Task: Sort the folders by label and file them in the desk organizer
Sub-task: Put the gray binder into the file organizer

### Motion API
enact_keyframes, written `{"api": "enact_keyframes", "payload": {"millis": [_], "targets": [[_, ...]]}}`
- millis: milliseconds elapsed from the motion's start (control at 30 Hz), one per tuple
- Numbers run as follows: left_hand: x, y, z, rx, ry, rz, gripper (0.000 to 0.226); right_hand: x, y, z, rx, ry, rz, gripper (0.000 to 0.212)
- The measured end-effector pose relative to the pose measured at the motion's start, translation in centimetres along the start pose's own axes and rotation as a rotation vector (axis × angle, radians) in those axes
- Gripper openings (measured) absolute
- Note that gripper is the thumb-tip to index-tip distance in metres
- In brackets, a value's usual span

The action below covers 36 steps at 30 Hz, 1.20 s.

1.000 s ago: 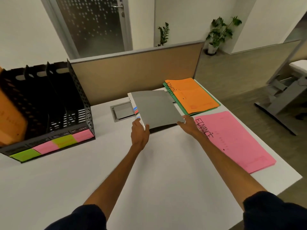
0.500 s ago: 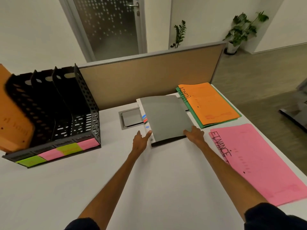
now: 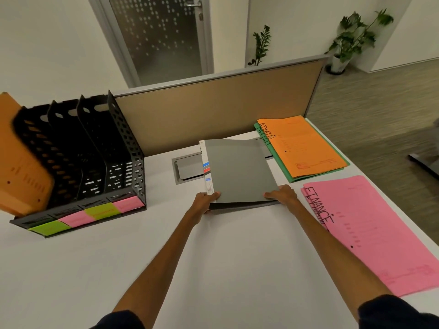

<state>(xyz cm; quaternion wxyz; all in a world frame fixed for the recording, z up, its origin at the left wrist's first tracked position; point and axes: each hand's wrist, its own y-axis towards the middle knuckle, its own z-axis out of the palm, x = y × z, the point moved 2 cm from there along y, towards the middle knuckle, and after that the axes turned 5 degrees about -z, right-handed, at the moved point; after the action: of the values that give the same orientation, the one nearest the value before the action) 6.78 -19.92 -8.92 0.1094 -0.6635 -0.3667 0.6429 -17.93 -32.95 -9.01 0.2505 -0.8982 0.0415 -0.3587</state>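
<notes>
Pick-up step: left hand and right hand grip the grey folder by its near corners; next, probably carry it to the organizer at 10 o'clock.

White matte desk, with grey recessed cable hatch near back edge. Tan partition, grey metal rim, upright along desk's far side. Beyond: white walls; frosted glass door, dot pattern, metal handle; slim plant; bushy plant in white pot. Grey-brown streaked floor. Soft, even indoor light.
</notes>
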Motion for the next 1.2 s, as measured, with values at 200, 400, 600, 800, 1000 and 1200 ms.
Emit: {"api": "enact_keyframes", "payload": {"millis": [200,400,600,800,1000,1200], "targets": [[0.5,-2.5,-1.1,0.042,-0.088,0.048,0.051,-0.2,-2.0,0.2,0.047,0.135,0.027,0.076],[-0.1,-6.6,-2.0,0.031,-0.2,0.151,0.057,0.9,-5.3,0.2,0.103,0.164,0.018,0.077],[-0.5,-10.4,-2.5,-0.04,-0.271,0.267,0.052,2.9,-8.4,-1.2,0.132,0.189,-0.049,0.07],[-0.4,-13.4,-1.6,-0.149,-0.283,0.437,0.052,10.1,-12.1,-3.7,-0.079,0.068,-0.442,0.084],[1.3,-15.8,-1.0,-0.353,-0.122,0.607,0.044,23.2,-18.6,-6.8,-0.186,0.152,-0.935,0.095],[3.7,-17.6,-1.9,-0.473,-0.121,0.655,0.044,28.2,-22.7,-4.4,-0.098,0.057,-0.911,0.054]]}}
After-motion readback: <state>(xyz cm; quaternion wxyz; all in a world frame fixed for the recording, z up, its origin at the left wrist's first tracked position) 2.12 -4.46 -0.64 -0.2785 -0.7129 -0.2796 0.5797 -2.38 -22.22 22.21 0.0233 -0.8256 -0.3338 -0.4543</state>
